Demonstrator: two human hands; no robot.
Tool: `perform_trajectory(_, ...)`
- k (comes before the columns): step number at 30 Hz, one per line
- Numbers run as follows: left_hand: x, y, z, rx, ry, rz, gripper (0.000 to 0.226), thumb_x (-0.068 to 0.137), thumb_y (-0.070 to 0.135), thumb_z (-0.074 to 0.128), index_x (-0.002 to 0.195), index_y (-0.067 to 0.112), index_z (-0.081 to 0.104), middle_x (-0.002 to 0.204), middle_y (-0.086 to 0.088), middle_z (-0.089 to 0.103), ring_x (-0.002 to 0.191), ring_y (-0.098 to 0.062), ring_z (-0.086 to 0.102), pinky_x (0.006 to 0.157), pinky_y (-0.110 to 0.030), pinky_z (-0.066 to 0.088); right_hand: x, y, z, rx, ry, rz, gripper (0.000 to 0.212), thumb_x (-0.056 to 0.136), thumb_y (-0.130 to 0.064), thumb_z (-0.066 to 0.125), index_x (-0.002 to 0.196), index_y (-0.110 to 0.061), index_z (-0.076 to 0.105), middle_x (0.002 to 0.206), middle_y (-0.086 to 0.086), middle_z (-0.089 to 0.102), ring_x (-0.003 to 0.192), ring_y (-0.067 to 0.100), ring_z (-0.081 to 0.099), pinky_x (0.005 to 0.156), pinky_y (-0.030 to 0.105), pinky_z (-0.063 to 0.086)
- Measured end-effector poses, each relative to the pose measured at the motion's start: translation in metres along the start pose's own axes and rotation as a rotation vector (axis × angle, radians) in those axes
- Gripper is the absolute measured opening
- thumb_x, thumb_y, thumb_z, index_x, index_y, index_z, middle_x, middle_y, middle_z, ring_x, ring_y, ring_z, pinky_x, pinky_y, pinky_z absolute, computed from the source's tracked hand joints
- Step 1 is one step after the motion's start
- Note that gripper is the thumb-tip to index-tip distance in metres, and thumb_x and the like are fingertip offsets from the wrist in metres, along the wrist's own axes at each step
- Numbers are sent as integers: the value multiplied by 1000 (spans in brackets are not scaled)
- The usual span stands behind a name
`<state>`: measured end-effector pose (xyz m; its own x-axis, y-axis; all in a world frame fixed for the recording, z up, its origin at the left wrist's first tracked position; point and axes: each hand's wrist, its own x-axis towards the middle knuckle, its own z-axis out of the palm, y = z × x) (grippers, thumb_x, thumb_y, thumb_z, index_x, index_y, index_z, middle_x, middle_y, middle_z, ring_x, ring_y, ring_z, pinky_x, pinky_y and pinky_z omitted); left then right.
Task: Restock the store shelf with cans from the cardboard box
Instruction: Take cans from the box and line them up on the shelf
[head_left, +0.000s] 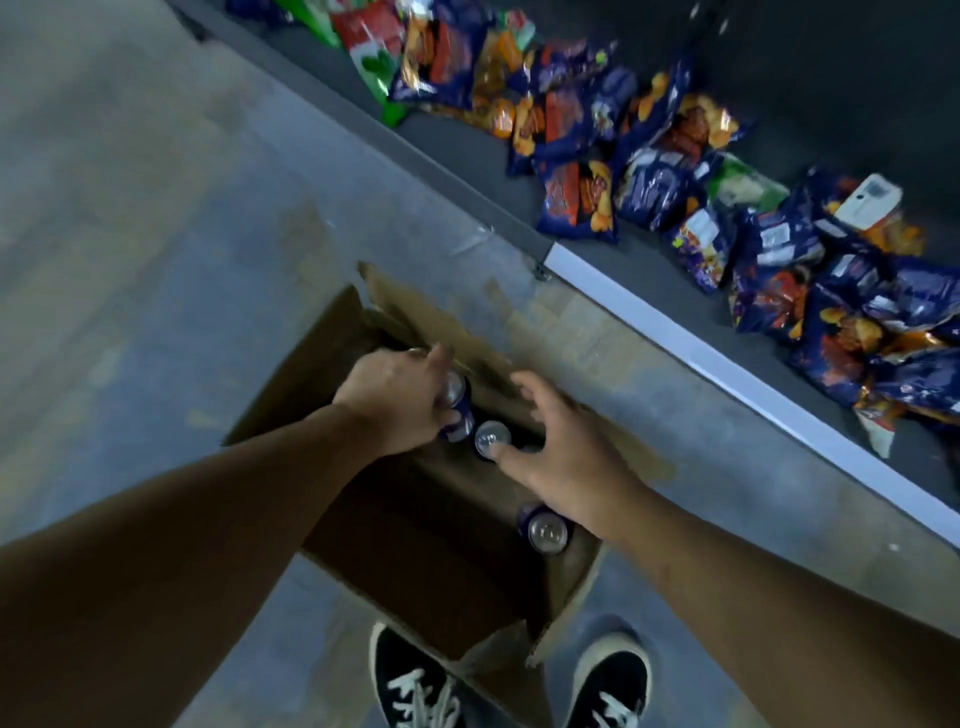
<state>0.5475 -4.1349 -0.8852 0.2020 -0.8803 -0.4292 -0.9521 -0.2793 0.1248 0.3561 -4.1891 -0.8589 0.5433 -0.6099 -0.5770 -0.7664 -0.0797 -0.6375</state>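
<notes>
Cardboard box (291, 387) sits open on the floor at lower centre of the frame, with three purple, silver-topped cans standing inside. My left hand (400, 400) is curled round the upper can (460, 402). My right hand (563, 447) is spread and loose, its thumb just touching the middle can (491, 436). I should wrap those fingers round its side, not the lid, then lift both cans straight up, clear of the flaps. A third can (544, 529) waits beside my right wrist.
</notes>
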Motion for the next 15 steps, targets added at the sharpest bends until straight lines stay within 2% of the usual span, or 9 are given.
perform_trajectory(4,-16,1,-110,63,47,65,56,87,55,58,130,21,46,120,-9,67,103,-34,65,79,-36,53,-14,-73,-48,-12,-4,-91,92,81,-40,76,153,-41,18,158,-8,29,143,17,33,111,39,39)
perform_trajectory(7,-28,9,-198,69,80,77,49,90,54,55,126,21,47,117,-9,67,102,-33,64,77,-35,51,-26,-127,-90,21,58,-160,100,77,-44,80,153,-39,17,158,-10,29,142,15,33,109,35,38)
perform_trajectory(9,-38,19,-259,61,121,86,45,93,54,51,125,22,48,115,-8,67,100,-31,63,77,-36,51,-34,-162,-121,61,99,-211,92,76,-41,82,149,-37,26,145,-13,42,130,10,43,99,28,40)
perform_trajectory(11,-48,32,-317,81,168,123,44,95,53,49,126,22,51,117,-6,65,102,-30,61,78,-37,49,-45,-196,-150,104,146,-256,77,74,-35,85,135,-41,38,128,-16,53,116,9,53,89,29,44)
perform_trajectory(13,-57,44,-366,141,221,162,42,95,53,51,122,21,56,115,-5,63,104,-31,61,79,-37,49,-57,-225,-177,161,243,-318,70,70,-34,87,121,-49,41,119,-21,59,109,6,59,85,28,47)
perform_trajectory(15,-62,49,-406,145,309,161,42,89,57,55,114,23,55,107,-5,66,98,-31,63,73,-35,46,-70,-251,-205,183,326,-377,65,71,-33,86,116,-51,42,111,-26,59,103,0,59,81,23,47)
